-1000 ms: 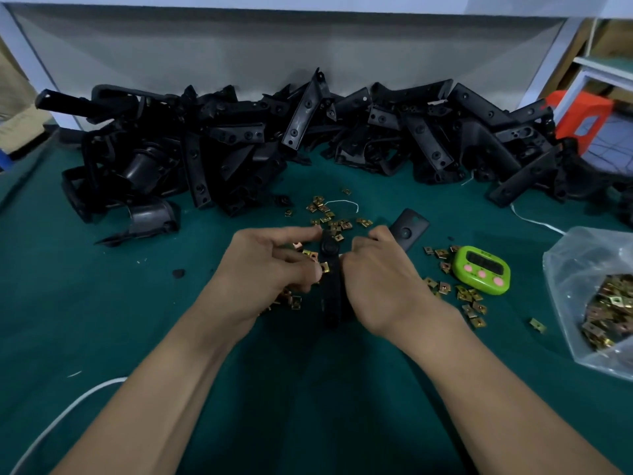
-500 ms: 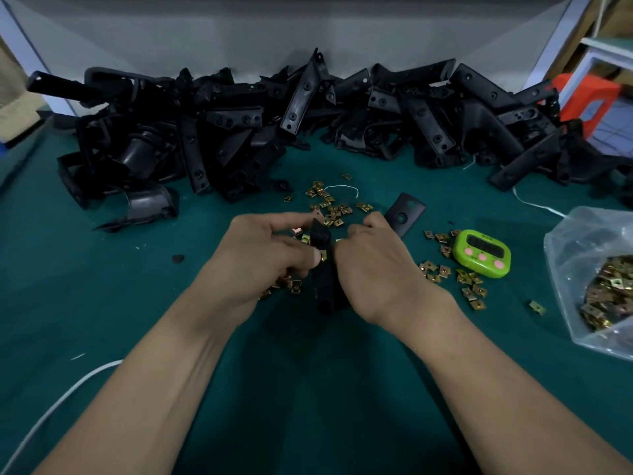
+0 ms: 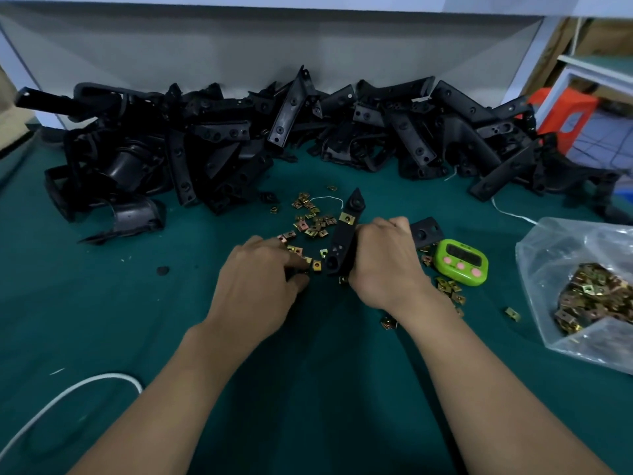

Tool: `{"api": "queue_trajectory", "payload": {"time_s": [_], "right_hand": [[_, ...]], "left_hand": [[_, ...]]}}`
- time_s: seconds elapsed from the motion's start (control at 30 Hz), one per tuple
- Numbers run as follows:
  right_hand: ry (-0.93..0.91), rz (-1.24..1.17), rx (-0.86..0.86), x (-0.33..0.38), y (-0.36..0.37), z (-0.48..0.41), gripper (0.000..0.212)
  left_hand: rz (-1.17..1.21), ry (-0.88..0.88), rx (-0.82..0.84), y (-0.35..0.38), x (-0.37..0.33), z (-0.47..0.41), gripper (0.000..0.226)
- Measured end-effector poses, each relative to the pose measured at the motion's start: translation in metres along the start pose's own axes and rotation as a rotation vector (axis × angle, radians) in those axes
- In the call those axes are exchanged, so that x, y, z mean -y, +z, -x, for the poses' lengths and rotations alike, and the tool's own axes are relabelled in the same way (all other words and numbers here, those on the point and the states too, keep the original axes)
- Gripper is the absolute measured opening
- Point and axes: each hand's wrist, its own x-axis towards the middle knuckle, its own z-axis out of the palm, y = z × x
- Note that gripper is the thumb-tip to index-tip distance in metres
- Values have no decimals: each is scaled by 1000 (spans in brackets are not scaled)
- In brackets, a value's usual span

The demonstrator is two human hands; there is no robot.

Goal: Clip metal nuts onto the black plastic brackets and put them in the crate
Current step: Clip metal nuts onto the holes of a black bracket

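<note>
Noted: long black plastic bracket [image 3: 343,236] clamped by right hand [image 3: 383,265]; grip of left hand [image 3: 260,282] on brass-coloured metal nuts [image 3: 313,224] not determinable. If loosely pinched, a nut may be dropped.

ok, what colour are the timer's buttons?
Pink buttons on a bright green timer, seen best in the head view.

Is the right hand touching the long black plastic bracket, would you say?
Touching: the head view shows the right hand curled round the long black plastic bracket.
</note>
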Motion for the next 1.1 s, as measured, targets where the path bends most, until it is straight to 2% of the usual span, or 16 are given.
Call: {"api": "queue_trajectory", "payload": {"time_s": [0.13,0.2,0.27,0.33,0.4,0.53,0.67,0.73,0.83,1.0,1.1], "right_hand": [[-10,-31,4,1,1,0,31],[-11,-46,6,2,1,1,31],[-12,-56,-3,1,1,1,31],[-13,-67,-13,1,1,1,32],[-24,-57,-18,3,2,1,33],[-49,-50,-17,7,3,3,34],[-59,-39,21,9,4,3,27],[-65,-41,33,10,3,3,27],[-82,-40,35,11,1,4,29],[-103,27,19,9,-1,3,23],[-134,1,10,10,-3,3,31]], "left_hand": [[-36,35,-95,1,-2,2,9],[28,-99,-172,-1,-7,4,19],[218,-266,-244,-6,-12,4,23],[477,-362,-279,-10,-17,3,21],[568,-413,-285,-13,-21,2,16],[435,-363,-277,-17,-18,2,20],[487,-304,-288,-18,-20,4,40],[528,-300,-290,-18,-20,4,39],[628,-301,-179,-16,-17,1,36],[1035,-257,154,-16,-16,-1,41],[1145,-291,195,-20,-13,-1,20]]}}
